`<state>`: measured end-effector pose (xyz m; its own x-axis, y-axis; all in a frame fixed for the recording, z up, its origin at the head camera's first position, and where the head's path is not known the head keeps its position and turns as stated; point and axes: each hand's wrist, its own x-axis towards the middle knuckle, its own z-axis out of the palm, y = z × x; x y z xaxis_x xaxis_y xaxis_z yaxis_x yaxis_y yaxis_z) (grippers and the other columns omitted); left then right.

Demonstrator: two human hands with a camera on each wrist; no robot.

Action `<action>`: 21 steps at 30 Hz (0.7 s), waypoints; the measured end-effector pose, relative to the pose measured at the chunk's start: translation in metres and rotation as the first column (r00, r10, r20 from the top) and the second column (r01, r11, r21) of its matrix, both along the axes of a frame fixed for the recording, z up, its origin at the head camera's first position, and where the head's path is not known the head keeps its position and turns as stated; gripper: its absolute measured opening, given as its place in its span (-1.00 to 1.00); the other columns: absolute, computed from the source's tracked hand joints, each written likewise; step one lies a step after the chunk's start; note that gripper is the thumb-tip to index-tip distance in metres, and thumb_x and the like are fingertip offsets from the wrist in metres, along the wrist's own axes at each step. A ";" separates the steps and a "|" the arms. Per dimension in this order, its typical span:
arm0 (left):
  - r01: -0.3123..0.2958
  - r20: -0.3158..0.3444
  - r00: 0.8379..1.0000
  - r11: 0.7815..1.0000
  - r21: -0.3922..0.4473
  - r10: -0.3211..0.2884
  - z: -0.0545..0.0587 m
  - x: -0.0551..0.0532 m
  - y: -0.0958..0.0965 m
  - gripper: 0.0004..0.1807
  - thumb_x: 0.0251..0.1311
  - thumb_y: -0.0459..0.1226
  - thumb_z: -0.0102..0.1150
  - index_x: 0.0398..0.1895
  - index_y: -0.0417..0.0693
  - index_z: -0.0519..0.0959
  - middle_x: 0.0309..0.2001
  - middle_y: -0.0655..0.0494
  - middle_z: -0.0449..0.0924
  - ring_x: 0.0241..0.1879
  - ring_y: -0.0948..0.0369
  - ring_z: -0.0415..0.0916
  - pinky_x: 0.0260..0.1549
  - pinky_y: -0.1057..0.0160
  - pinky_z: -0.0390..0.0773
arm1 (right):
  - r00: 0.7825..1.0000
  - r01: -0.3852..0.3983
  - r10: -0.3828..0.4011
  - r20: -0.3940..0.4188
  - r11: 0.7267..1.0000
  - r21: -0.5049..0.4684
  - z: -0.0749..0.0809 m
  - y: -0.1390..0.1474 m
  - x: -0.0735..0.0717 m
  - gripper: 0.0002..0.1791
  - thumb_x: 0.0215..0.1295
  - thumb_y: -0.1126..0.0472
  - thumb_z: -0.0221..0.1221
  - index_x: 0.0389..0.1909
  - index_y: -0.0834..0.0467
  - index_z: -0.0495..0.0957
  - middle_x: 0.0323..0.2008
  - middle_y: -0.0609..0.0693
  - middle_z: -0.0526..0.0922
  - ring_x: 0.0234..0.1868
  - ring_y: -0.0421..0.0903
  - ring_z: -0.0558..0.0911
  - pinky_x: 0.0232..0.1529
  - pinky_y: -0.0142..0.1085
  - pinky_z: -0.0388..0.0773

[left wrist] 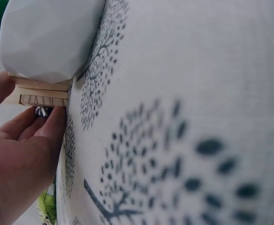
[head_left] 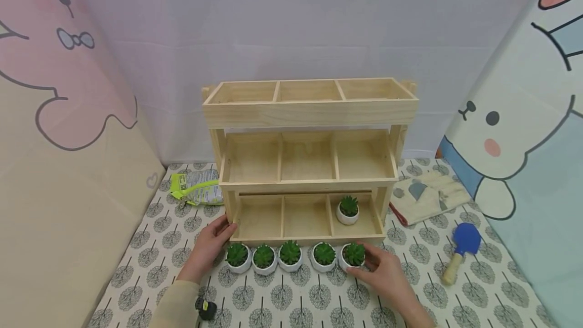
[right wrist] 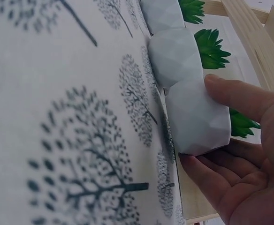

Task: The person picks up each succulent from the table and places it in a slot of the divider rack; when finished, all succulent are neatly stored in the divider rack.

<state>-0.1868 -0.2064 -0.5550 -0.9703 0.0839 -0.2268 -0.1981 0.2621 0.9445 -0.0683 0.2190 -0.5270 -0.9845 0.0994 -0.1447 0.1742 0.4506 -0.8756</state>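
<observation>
A potted succulent (head_left: pixel 352 255), at the right end of a row of five, stands just before the lower front edge of a wooden rack (head_left: pixel 309 114), gripped by the right hand (head_left: pixel 384 271). The left hand (head_left: pixel 211 243) grips the rack's lower left corner. A blue trowel (head_left: pixel 466 238) lies near the tabletop's (head_left: pixel 410 308) right edge.
</observation>
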 end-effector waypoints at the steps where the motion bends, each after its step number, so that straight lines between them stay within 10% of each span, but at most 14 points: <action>1: -0.001 -0.001 1.000 1.000 -0.003 0.001 0.000 0.000 0.000 -0.26 0.56 -0.08 0.16 0.63 -0.20 0.19 0.54 -0.29 0.21 0.49 -0.16 0.25 0.39 -0.11 0.40 | 1.000 -0.003 0.003 -0.002 1.000 0.008 0.001 0.000 0.000 -0.19 0.01 0.12 0.64 0.30 0.28 0.59 0.12 0.29 0.69 0.10 0.20 0.72 0.03 -0.18 0.74; 21: 0.000 0.001 1.000 0.999 0.043 0.000 -0.001 0.001 0.000 -0.24 0.55 -0.09 0.18 0.63 -0.23 0.16 0.54 -0.31 0.22 0.48 -0.17 0.27 0.39 -0.08 0.41 | 0.998 -0.034 0.038 -0.058 0.997 0.066 0.035 0.008 -0.004 -0.19 0.09 0.06 0.61 0.31 0.35 0.56 0.17 0.33 0.65 0.07 0.19 0.74 0.02 -0.12 0.75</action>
<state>-0.1859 -0.2067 -0.5562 -0.9701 0.0934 -0.2240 -0.1992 0.2214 0.9546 -0.0726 0.2272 -0.4917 -0.9942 0.0711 -0.0801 0.1053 0.5121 -0.8525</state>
